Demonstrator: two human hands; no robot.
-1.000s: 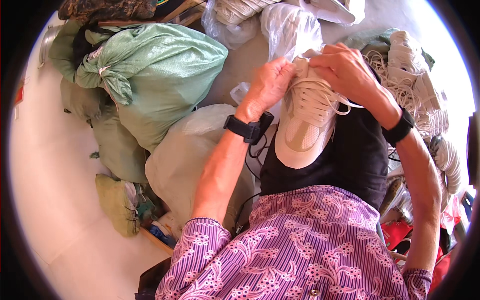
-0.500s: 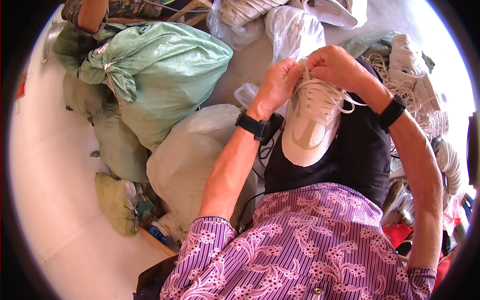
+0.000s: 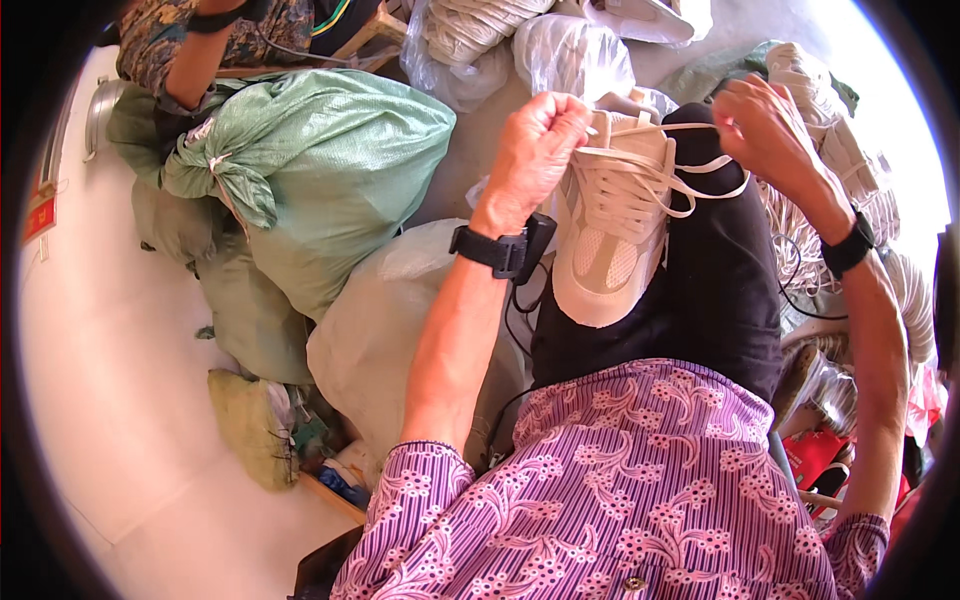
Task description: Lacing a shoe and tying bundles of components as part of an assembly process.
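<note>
A cream-white lace-up sneaker rests on my black-trousered lap, its toe pointing toward me. Pale shoelaces criss-cross its tongue, and loose loops stick out on the right side. My left hand is closed in a pinch on a lace at the upper left of the shoe. Away to the right of the shoe, my right hand pinches another stretch of lace, which runs taut from the top eyelets. Its fingertips are partly hidden.
Stuffed green woven sacks and a whitish sack stand on my left. Bundled laces and clear plastic bags lie ahead. More shoes and laces pile up on the right. Another person's arm shows at the far left.
My hands were together at the shoe's top; now they are apart. The right hand has moved out to the right, drawing the lace, and the left hand slightly left.
</note>
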